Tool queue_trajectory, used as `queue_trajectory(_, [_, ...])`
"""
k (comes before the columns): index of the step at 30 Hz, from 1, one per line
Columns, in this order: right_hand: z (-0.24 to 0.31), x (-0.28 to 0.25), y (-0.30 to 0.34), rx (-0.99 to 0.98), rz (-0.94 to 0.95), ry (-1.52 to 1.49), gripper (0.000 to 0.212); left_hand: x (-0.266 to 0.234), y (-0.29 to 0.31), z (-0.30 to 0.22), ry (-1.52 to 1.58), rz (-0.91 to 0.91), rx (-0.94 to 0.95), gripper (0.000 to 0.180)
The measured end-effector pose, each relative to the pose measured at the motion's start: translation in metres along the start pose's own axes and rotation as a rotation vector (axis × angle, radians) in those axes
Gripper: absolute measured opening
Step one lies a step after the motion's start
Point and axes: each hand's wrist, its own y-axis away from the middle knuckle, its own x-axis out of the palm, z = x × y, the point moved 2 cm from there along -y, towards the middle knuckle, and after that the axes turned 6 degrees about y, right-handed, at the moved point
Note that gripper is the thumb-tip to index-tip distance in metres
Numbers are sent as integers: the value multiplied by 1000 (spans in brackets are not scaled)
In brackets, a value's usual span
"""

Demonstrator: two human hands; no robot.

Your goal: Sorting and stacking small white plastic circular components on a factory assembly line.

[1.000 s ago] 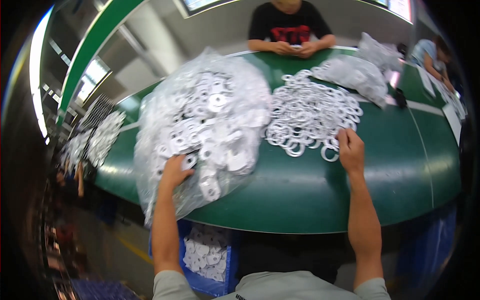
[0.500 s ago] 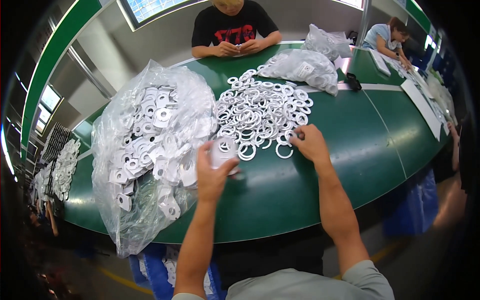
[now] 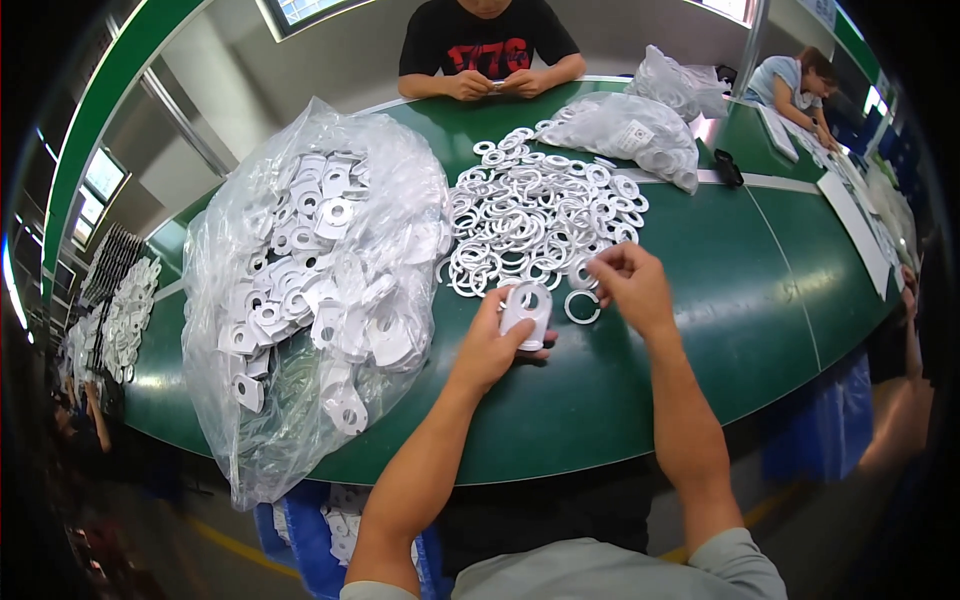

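Note:
In my left hand (image 3: 486,345) is a white plastic plate (image 3: 527,318) with a rounded end and a round hole, gripped between thumb and fingers. My right hand (image 3: 638,288) pinches a white ring (image 3: 581,273) at the near right edge of a heap of white rings (image 3: 535,210); its fingertips partly cover the ring. Just below these fingers, a loose open ring (image 3: 582,307) lies on the green table. Left of my left hand spreads a large clear plastic bag (image 3: 300,395), full of similar white holed plates (image 3: 330,215).
Behind the rings lies a clear bag of white parts (image 3: 630,135), with a small black object (image 3: 728,168) beside it. A person in a black shirt (image 3: 490,45) works across the green table (image 3: 720,300); another person (image 3: 795,90) leans over it at the far right. Blue bags (image 3: 815,420) hang below.
My left hand has moved right with the white plate, away from the clear bag and closer to my right hand. My right hand has shifted only slightly. The view has moved a little.

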Motion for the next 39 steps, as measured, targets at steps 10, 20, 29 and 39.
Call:
queue_trajectory(10, [1, 18, 13, -200, -31, 124, 20, -7, 1, 6, 97, -35, -7, 27])
queue_trajectory(20, [-6, 34, 25, -283, 148, 896, 16, -16, 1, 0, 101, -144, 23, 26])
queue_trajectory(29, [4, 38, 30, 95, 362, -340, 14, -6, 2, 3, 278, -107, 120, 25])
queue_trajectory(39, [5, 25, 24, -1, 636, 127, 15, -12, 8, -8, -87, 123, -34, 29])
